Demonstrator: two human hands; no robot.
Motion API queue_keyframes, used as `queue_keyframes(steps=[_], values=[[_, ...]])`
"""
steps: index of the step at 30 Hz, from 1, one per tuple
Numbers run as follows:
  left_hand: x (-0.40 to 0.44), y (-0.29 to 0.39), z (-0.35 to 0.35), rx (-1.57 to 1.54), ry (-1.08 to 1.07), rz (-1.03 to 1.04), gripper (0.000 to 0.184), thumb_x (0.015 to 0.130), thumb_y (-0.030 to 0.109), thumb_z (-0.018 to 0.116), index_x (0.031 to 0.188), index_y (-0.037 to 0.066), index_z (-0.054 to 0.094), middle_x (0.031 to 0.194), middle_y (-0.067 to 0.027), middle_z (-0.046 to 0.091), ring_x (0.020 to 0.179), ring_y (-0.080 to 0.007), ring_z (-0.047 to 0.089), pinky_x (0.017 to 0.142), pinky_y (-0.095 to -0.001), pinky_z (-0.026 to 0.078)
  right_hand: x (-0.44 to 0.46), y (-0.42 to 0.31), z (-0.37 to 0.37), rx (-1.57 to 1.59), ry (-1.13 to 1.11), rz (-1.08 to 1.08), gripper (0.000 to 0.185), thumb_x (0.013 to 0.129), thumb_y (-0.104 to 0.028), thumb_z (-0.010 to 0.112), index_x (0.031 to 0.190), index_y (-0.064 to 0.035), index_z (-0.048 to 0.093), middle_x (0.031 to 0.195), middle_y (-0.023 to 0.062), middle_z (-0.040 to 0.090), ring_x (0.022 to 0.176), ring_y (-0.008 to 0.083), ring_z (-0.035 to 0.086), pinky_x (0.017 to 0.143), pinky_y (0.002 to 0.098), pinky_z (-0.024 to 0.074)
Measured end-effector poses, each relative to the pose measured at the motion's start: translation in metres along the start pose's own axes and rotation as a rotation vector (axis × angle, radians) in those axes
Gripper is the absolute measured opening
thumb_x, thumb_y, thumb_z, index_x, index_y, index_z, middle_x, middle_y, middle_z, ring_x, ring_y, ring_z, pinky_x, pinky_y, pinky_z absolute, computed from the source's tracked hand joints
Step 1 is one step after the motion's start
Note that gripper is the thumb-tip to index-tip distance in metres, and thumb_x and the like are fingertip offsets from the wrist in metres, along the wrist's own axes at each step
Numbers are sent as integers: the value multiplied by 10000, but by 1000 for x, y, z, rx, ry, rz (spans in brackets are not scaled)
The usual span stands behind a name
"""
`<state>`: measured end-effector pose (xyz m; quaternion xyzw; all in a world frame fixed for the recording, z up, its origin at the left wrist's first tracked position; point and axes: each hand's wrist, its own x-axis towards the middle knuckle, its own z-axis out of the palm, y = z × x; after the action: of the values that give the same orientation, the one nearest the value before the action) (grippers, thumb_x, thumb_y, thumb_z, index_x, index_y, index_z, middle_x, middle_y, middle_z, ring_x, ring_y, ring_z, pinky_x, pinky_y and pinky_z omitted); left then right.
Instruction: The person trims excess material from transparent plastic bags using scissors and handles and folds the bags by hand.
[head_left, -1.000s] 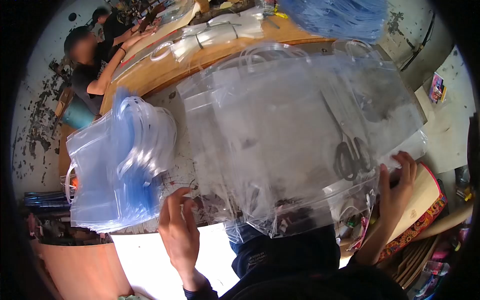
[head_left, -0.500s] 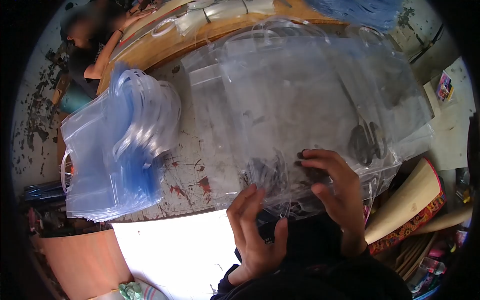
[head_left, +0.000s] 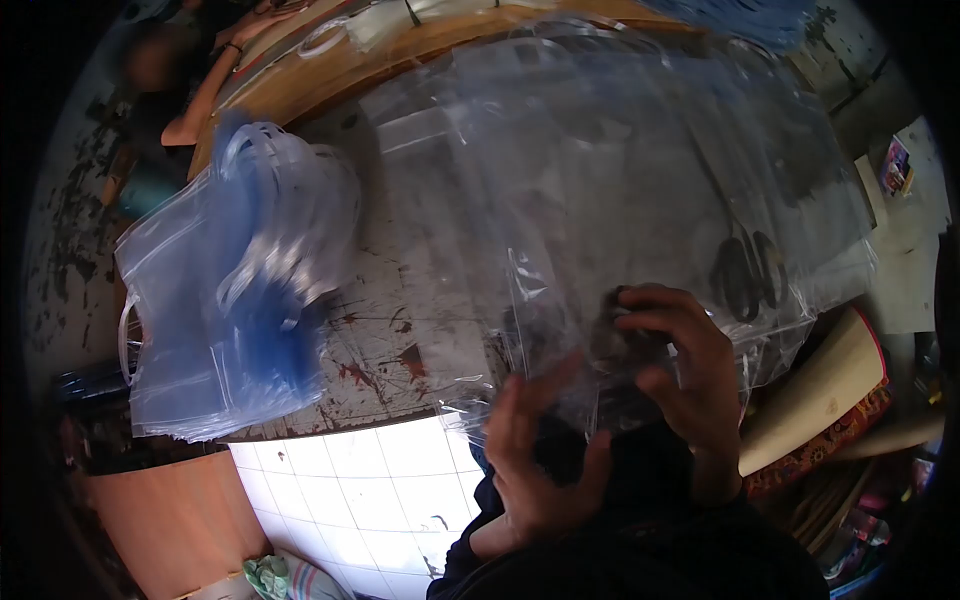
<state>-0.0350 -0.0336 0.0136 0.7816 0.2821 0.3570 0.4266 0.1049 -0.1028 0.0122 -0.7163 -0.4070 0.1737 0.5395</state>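
Note:
A spread of clear plastic bags (head_left: 630, 190) covers the right side of the table in front of me. My left hand (head_left: 540, 460) is at their near edge, slightly blurred, with thumb and fingers apart over crumpled film. To its right, my right hand (head_left: 690, 365) hovers with curved, separated fingers over the same near edge. Something dark shows at its fingertips, too unclear to name. Scissors (head_left: 745, 275) with dark handles lie among the clear sheets, right of my right hand, their blades pointing away.
At left stands a stack of bluish plastic bags (head_left: 190, 330) with looped handles. Another person's arm (head_left: 205, 105) rests at the far wooden board (head_left: 340, 85). A rolled mat (head_left: 815, 400) leans at right. White tiled floor (head_left: 350, 490) shows below the table.
My left hand has shifted slightly right, and the near film between my hands has moved and creased differently. My right hand keeps a similar curved pose. The whole view has tilted a little.

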Motion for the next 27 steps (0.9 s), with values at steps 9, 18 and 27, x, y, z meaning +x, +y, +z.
queue_keyframes(steps=[9,18,27], values=[[7,0,25,-205,-54,233,711,706,-74,610,1272,-16,182,1124,-254,521,955,-330,587,781,-345,507,-2,7,-5,189,-63,-27,182,695,-155,687,761,-39,563,1087,139,531,1039,248,529,893,333,406],[7,-12,30,-259,-38,339,613,721,-75,616,1229,-27,276,1155,-303,471,963,-418,568,739,-400,531,-3,6,-7,511,-60,77,33,788,-17,581,790,15,573,1110,147,506,1119,251,473,927,349,379],[7,-10,25,-71,116,197,953,725,-44,623,1320,96,-108,1248,-405,258,1157,-501,365,912,-474,427,-5,20,-11,582,-27,121,97,825,-21,528,778,38,589,1084,148,523,965,184,526,779,282,458]])
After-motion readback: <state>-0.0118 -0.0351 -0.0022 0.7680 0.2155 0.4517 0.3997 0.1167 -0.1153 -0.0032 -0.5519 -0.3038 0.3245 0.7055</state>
